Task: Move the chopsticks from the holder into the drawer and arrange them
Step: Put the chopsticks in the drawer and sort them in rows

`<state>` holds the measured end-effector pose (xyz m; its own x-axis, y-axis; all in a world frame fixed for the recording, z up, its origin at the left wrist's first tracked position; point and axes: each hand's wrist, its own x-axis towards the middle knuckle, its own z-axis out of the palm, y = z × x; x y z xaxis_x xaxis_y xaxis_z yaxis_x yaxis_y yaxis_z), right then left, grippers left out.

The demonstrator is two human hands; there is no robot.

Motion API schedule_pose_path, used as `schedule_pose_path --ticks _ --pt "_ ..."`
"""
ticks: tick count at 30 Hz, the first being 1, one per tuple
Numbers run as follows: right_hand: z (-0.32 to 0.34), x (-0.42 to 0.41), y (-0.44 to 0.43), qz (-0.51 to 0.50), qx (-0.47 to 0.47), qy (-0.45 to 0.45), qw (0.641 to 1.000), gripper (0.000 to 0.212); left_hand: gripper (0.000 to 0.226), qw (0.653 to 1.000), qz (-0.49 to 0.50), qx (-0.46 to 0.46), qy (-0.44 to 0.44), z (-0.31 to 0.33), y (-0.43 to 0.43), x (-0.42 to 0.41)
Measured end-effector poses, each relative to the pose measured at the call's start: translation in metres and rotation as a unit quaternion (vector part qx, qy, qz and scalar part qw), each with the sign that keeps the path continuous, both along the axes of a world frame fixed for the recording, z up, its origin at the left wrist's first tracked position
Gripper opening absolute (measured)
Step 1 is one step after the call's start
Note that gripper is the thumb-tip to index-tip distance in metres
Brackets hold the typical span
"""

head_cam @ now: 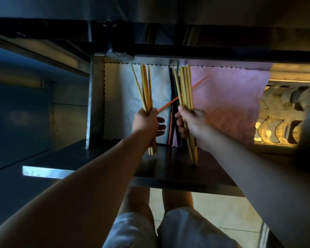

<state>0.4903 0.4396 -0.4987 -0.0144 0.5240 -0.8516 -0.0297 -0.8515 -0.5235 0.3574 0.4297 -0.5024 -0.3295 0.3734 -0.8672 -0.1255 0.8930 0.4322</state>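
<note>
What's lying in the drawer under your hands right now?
A white cloth and a pink cloth line the drawer. Dark and orange chopsticks lie between them. The hands and their bundles hide anything beneath.

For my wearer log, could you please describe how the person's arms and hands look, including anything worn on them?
Both forearms are bare, with no sleeves in view. The left hand and right hand carry no gloves, and no rings, watch or bracelets are visible in the dim light. Below them, light-coloured shorts show.

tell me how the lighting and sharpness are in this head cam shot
Head view: dim and bluish overall; warm glare on the perforated metal rack at right; edges bend from the wide lens; the thin orange chopstick is motion-blurred; the pale wooden chopstick bundles stay fairly sharp.
</note>
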Motion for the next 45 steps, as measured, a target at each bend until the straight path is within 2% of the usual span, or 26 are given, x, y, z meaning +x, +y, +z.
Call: schedule_pose_path --ticks 4,9,13,15,16,18,22,24,25,27,31,33,38,42,45 --pt "-0.001 -0.030 0.000 0.042 -0.040 0.035 0.998 0.028 0.016 0.999 -0.027 -0.011 0.016 0.011 -0.007 -0.043" --pt "-0.008 -0.076 0.008 0.076 -0.085 0.038 0.993 0.019 0.033 0.994 -0.098 -0.036 0.033 0.007 -0.006 -0.097" --pt "-0.022 -0.111 0.015 0.089 -0.111 -0.015 0.990 0.016 0.034 0.981 -0.176 -0.041 0.073 -0.007 -0.001 -0.119" --pt "-0.034 -0.125 0.017 0.095 -0.109 -0.060 0.988 0.027 0.034 0.977 -0.194 -0.055 0.072 -0.013 0.001 -0.124" --pt "-0.040 -0.133 0.017 0.101 -0.109 -0.086 0.985 0.039 0.036 0.974 -0.204 -0.062 0.071 -0.014 0.003 -0.128" --pt "-0.047 -0.147 0.019 0.084 -0.091 -0.123 0.985 0.047 0.049 0.968 -0.224 -0.072 0.083 -0.014 0.003 -0.133" --pt "-0.059 -0.169 0.021 0.111 -0.029 -0.222 0.968 0.043 0.062 0.963 -0.242 -0.054 0.107 -0.015 0.000 -0.137" --pt "-0.059 -0.173 0.017 0.102 0.005 -0.257 0.961 0.029 0.068 0.959 -0.251 -0.056 0.120 -0.013 -0.001 -0.130" --pt "-0.058 -0.174 0.015 0.093 0.023 -0.275 0.957 0.022 0.074 0.954 -0.263 -0.057 0.132 -0.013 -0.002 -0.127" --pt "-0.054 -0.174 0.010 0.080 0.041 -0.298 0.950 0.021 0.084 0.935 -0.320 -0.051 0.148 -0.013 -0.002 -0.124" --pt "-0.052 -0.170 0.006 0.068 0.045 -0.298 0.951 0.022 0.096 0.844 -0.516 -0.045 0.141 -0.024 -0.006 -0.130" --pt "-0.051 -0.171 0.007 0.088 0.062 -0.305 0.946 0.025 0.101 0.815 -0.561 -0.047 0.138 -0.028 -0.008 -0.132" --pt "-0.048 -0.176 0.007 0.126 0.064 -0.259 0.956 0.045 0.099 0.806 -0.569 -0.077 0.142 -0.030 -0.007 -0.132" --pt "-0.048 -0.171 0.006 0.128 0.069 -0.266 0.953 0.041 0.102 0.778 -0.604 -0.059 0.164 -0.028 -0.011 -0.131" --pt "-0.050 -0.165 0.004 0.130 0.069 -0.258 0.955 0.041 0.102 0.779 -0.604 -0.057 0.160 -0.026 -0.011 -0.132"
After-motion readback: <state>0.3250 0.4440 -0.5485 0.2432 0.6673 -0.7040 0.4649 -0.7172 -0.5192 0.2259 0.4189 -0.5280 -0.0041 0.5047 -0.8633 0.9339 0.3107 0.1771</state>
